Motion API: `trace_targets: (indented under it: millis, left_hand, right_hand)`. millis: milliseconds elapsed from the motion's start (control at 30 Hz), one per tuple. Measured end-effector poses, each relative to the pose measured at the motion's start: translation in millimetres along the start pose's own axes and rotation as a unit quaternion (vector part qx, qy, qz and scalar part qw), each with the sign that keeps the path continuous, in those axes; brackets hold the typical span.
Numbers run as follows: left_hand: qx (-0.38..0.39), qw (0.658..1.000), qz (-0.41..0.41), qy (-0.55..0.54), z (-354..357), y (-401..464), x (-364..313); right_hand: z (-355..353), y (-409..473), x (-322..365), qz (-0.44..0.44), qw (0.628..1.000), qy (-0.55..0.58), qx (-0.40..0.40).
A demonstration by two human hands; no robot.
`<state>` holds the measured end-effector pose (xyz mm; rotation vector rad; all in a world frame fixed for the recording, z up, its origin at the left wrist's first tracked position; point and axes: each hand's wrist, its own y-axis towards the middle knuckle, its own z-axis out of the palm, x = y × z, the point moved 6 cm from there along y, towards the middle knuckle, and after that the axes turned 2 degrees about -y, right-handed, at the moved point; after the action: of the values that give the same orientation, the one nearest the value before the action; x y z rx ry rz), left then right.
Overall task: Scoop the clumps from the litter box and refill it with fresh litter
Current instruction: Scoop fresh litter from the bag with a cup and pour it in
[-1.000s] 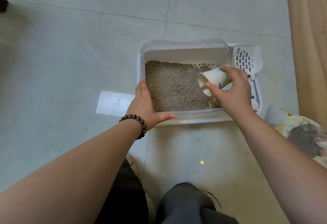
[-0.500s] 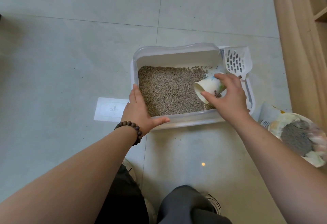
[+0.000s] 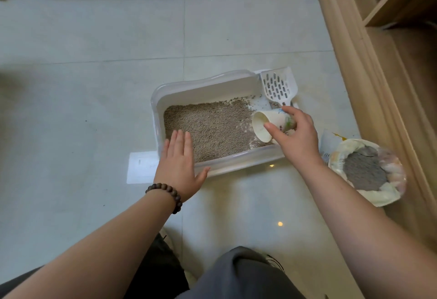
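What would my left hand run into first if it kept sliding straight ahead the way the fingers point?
Your left hand lies flat over the near left corner of the litter box, fingers pointing away from you. Going straight on, it would probably cross the litter and meet the box's far wall first, though its height above the litter is unclear.

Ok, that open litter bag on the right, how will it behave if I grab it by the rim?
The litter bag will probably feel heavy: grey litter fills it near the rolled-down rim. The rim looks soft and crumpled, so it would likely sag or fold. Being open-topped, it may spill if tipped.
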<state>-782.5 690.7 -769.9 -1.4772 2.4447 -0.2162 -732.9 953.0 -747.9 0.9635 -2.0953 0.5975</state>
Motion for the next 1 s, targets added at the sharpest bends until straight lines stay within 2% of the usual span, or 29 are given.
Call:
trace_targets:
  millis: [300,467,633,733,867,1000]
  left_hand:
    - [0.021,0.990,0.143,0.000,-3,13,-133]
    - [0.042,0.975,0.218,-0.007,20,20,-227]
    - [0.075,0.961,0.265,-0.004,57,25,-298]
    - [0.096,0.951,0.293,0.009,83,30,-322]
    - [0.115,0.947,0.301,0.000,107,39,-337]
    - [0.105,0.942,0.317,-0.002,116,40,-332]
  right_hand:
    - [-92,-51,-78,0.116,0.987,0.073,-0.084]
    - [-147,-102,-147,0.222,0.953,0.147,-0.147]
    - [-168,-149,-213,0.343,0.870,0.269,-0.229]
    - [-164,-173,-249,0.412,0.787,0.355,-0.292]
    - [-142,-195,-284,0.474,0.673,0.470,-0.319]
    - [-125,-206,-305,0.493,0.624,0.509,-0.331]
